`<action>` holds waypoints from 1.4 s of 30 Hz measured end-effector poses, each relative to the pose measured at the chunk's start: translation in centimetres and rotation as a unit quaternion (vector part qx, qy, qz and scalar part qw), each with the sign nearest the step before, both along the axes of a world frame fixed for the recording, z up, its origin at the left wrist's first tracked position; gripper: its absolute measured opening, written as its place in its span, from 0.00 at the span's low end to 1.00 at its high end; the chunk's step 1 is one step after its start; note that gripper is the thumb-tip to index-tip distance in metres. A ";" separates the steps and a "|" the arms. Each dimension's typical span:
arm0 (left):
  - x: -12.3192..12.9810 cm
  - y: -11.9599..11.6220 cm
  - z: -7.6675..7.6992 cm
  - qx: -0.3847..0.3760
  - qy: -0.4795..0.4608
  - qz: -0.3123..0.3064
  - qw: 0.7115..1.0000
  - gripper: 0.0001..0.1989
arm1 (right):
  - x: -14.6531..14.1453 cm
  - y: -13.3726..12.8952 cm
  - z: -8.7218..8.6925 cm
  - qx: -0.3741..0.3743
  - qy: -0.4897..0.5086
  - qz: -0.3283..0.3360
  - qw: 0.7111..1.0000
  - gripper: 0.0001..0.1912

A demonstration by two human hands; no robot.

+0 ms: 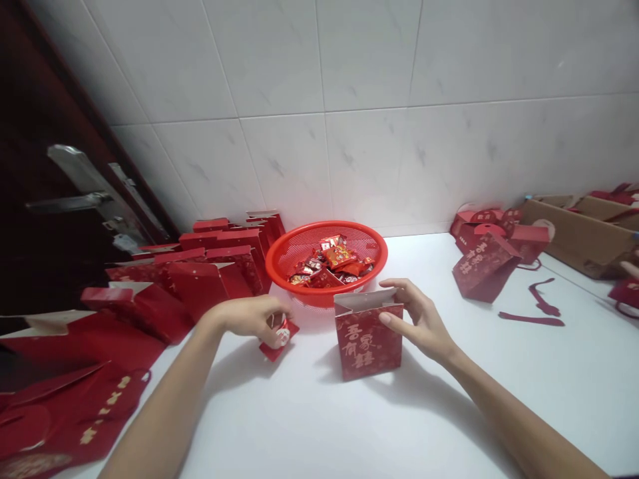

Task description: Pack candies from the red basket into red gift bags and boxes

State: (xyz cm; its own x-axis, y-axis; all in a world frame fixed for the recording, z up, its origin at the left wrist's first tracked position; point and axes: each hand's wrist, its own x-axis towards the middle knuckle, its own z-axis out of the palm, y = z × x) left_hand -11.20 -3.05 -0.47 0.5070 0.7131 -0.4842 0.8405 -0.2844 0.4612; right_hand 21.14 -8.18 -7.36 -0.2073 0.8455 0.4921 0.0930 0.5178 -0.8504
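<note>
My right hand (pixel 418 319) grips the upper right side of a red gift box (pixel 369 342) with gold characters. The box stands upright on the white table, its top flaps raised. To its left, my left hand (pixel 257 319) is closed on small red candy packets (pixel 282 334), one with a white design, just above the table. Behind both hands sits a red plastic basket (pixel 277 266) with wrapped candies (pixel 337 259) in it. How many packets my left fingers hold is hard to make out.
Several red boxes (pixel 214 286) stand in rows on the left, near a dark door (pixel 44 166). Closed red boxes (pixel 486 266), dark red ribbons (pixel 532 319) and a cardboard box (pixel 584 233) lie on the right. Another person's hand (pixel 630 269) shows at the right edge. A tiled wall (pixel 364 159) rises behind.
</note>
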 end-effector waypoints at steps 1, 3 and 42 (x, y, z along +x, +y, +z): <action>0.1 -0.4 0.6 -0.002 -0.061 -0.002 0.998 0.18 | 0.1 0.0 -0.1 0.011 -0.003 0.003 1.000 0.20; 0.6 -0.9 1.4 0.040 -0.177 0.040 0.983 0.25 | 0.2 -0.1 -0.2 0.043 -0.015 0.008 0.999 0.22; 6.6 -5.2 0.3 0.443 -0.267 -0.193 0.834 0.13 | -0.7 -1.4 -1.5 0.190 -0.060 -0.020 0.980 0.39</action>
